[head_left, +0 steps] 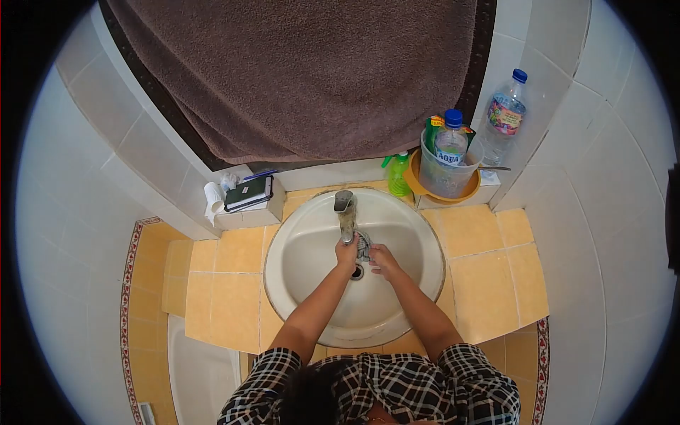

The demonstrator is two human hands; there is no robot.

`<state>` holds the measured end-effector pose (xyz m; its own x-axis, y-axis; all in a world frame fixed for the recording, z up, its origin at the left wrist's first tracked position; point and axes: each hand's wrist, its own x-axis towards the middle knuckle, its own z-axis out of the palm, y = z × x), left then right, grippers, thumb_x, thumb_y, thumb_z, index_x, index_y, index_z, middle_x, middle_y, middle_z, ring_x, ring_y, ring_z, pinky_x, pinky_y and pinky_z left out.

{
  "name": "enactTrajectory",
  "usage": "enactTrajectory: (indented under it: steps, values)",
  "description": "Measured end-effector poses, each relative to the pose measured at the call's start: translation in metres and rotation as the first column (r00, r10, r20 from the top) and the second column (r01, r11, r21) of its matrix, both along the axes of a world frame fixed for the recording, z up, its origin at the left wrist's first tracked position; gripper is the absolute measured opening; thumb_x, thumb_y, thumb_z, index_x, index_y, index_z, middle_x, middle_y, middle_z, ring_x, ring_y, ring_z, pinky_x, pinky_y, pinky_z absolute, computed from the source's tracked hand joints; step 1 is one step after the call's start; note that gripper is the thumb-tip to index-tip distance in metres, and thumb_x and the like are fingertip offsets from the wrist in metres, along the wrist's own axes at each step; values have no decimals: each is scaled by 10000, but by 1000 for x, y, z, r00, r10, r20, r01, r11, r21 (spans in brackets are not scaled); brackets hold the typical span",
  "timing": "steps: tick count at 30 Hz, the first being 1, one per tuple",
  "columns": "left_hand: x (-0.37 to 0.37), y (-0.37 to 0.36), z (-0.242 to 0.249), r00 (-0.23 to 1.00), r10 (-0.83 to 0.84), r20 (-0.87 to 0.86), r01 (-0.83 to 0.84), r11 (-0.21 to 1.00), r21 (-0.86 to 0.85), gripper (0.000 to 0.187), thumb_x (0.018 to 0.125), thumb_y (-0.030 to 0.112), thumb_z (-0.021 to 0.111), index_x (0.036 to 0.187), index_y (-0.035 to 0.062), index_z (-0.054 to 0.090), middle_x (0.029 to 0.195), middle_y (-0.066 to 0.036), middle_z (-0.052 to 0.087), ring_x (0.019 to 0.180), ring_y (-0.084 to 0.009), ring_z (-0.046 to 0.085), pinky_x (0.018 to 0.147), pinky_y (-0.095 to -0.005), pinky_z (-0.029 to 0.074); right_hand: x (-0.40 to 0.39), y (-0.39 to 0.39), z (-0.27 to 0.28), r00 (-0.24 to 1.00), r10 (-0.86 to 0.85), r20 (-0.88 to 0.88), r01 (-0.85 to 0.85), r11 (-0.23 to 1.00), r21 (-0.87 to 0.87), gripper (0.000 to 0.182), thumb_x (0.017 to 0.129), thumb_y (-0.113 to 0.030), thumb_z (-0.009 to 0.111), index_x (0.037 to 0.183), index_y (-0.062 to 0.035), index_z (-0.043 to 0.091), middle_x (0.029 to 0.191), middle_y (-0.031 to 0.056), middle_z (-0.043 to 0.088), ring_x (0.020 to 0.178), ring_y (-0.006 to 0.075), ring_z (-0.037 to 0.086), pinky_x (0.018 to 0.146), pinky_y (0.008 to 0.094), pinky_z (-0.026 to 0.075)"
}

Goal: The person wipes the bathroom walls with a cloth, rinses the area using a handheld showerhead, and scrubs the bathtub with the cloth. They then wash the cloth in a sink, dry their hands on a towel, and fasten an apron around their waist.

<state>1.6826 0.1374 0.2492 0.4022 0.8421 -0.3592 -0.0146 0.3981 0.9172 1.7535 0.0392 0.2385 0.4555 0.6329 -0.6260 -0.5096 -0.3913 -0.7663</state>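
Under the metal faucet point(345, 205), a bunched grey patterned cloth point(364, 246) is between my two hands, above the washbasin point(304, 283). My left hand point(346, 255) is closed on the cloth's left side, close to the faucet's spout. From the right, my right hand point(383, 262) has its curled fingers on the cloth's edge; the fingertips are partly hidden. Just below the hands shows the dark drain hole point(357, 272). Whether water is running I cannot make out.
Yellow tiles point(482, 283) surround the basin. At the back right are a green spray bottle point(399, 176), a clear tub point(446, 177) in an orange bowl point(418, 185), and a water bottle point(504, 117). A dark notebook point(248, 193) lies back left. A brown towel point(304, 78) hangs behind.
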Motion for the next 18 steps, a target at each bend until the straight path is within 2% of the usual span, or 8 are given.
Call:
enactTrajectory:
  steps: [2, 6, 9, 11, 12, 14, 17, 18]
  values:
    - [4, 4, -8, 999, 34, -19, -34, 999, -36, 190, 865, 189, 683, 961, 29, 641, 840, -32, 649, 712, -122, 564, 641, -298, 454, 1, 0, 2, 1000, -4, 3, 4, 1000, 30, 564, 830, -274, 639, 1327, -124, 418, 1161, 98, 539, 952, 231, 541, 812, 452, 465]
    - [8, 12, -26, 999, 9, -53, -9, 1000, 2, 251, 874, 199, 673, 1057, 42, 603, 900, -40, 630, 735, -151, 598, 573, -331, 484, 3, 4, -6, 999, -3, -37, 7, 995, 99, 601, 808, -254, 681, 1330, -126, 414, 1140, 80, 550, 947, 212, 547, 795, 429, 473]
    - [9, 13, -27, 998, 56, -37, -52, 995, 90, 228, 870, 177, 670, 1040, 44, 596, 900, -48, 629, 730, -155, 607, 581, -331, 490, 4, 9, -4, 999, 20, -39, -14, 990, 140, 471, 854, -197, 637, 1276, -160, 429, 1103, 37, 567, 1011, 197, 532, 832, 410, 464]
    - [6, 15, -34, 996, 77, -36, -68, 979, 192, 214, 870, 163, 666, 1028, 40, 589, 903, -51, 628, 720, -161, 612, 579, -328, 491, 2, 12, -6, 999, 8, -53, 2, 985, 175, 383, 864, -210, 620, 1210, -155, 462, 1083, 31, 569, 991, 187, 539, 828, 403, 468]
    - [4, 14, -38, 996, 84, -32, -77, 980, 182, 204, 861, 156, 671, 1009, 39, 593, 902, -55, 631, 713, -163, 612, 583, -324, 488, 0, 15, -7, 998, 1, -61, 10, 981, 192, 341, 869, -216, 611, 1177, -152, 479, 1072, 28, 570, 981, 181, 543, 825, 400, 469]
    - [0, 12, -40, 995, 97, -26, -91, 982, 164, 185, 842, 143, 681, 972, 37, 602, 901, -65, 637, 697, -169, 613, 592, -316, 484, -4, 21, -4, 975, -118, -190, 157, 966, 204, 293, 869, -237, 594, 1128, -144, 494, 1049, 33, 581, 912, 188, 561, 778, 375, 483]
    - [-10, 9, -33, 957, 117, -266, 24, 880, 474, 174, 800, 175, 707, 870, 29, 646, 885, -99, 644, 656, -200, 614, 587, -316, 479, -9, 23, 5, 876, -208, -436, 359, 885, 298, 232, 888, -243, 544, 1085, -129, 499, 994, 40, 594, 844, 204, 583, 731, 357, 501]
    - [-18, 11, -23, 890, 23, -455, 216, 858, 466, 187, 744, 200, 721, 796, 23, 689, 905, -157, 639, 752, -247, 625, 684, -343, 488, -9, 23, 8, 826, -211, -523, 426, 842, 332, 214, 897, -240, 523, 1076, -124, 497, 972, 42, 597, 828, 210, 590, 719, 353, 506]
